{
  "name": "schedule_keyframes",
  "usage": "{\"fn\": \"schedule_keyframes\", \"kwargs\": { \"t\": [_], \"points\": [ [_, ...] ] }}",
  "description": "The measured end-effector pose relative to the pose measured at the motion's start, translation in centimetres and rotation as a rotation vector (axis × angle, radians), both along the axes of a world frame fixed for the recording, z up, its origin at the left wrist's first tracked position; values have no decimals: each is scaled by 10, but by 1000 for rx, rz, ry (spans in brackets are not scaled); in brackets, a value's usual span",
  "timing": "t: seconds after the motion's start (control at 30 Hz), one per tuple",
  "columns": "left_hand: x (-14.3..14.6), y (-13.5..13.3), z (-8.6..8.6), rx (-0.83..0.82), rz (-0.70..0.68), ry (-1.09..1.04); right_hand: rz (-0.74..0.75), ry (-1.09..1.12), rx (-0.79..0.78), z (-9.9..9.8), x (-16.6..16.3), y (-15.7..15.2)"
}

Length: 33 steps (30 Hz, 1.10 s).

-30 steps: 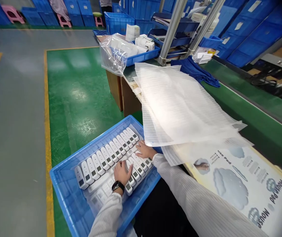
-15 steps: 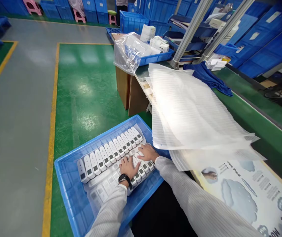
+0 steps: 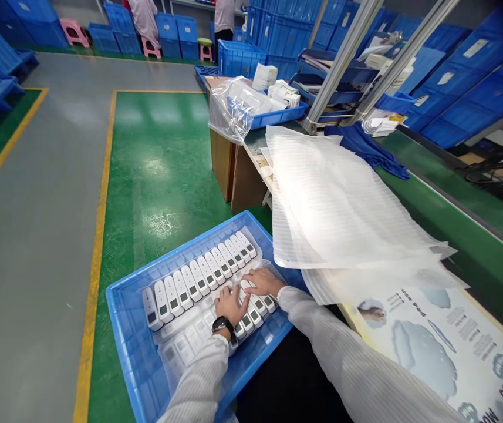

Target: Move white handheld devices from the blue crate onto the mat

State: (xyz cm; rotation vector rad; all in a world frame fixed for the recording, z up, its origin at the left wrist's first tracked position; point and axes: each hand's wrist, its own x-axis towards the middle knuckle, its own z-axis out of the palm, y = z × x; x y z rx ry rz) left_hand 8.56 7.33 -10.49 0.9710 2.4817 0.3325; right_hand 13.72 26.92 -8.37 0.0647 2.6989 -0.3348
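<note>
A blue crate (image 3: 134, 376) holds white handheld devices with small dark screens. One row of the devices (image 3: 193, 279) leans along the far side, and a second row (image 3: 251, 314) lies at the near right, partly under my hands. Between the rows lies translucent white wrapping (image 3: 189, 335) with more devices faintly visible beneath. My left hand (image 3: 230, 306), with a black watch on its wrist, rests fingers spread at the left of the near row. Beside it, my right hand (image 3: 262, 282) reaches its outstretched fingers over the tops of that row. Both palms' undersides are hidden.
White foam sheets (image 3: 334, 205) are piled on the workbench to the right, over a printed mouse pad box (image 3: 436, 346). Farther back are a blue tray (image 3: 277, 116) with a clear plastic bag (image 3: 231, 111) and metal posts (image 3: 343, 64). Green floor (image 3: 163, 164) lies beyond the crate.
The whole view has shifted slightly, with the scene lower in the picture. My right hand's fingers have moved a little left over the near row, closer to my left hand.
</note>
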Motion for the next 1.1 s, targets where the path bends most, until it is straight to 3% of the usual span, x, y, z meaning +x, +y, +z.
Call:
{"fn": "schedule_keyframes", "kwargs": {
  "t": [0.5,0.67,0.83,1.1],
  "points": [
    [-8,-5,1,4,-142,-9,-91,30,-87,-4,-4,-25],
    [-2,-4,6,-15,-104,-10,-92,10,-107,0,-8,-30],
    [5,-7,12,-84,35,-17,-107,-11,-115,5,-7,-29],
    [-7,-19,-3,-19,-12,-121,-163,-23,-96,11,-1,-31]
  ]
}}
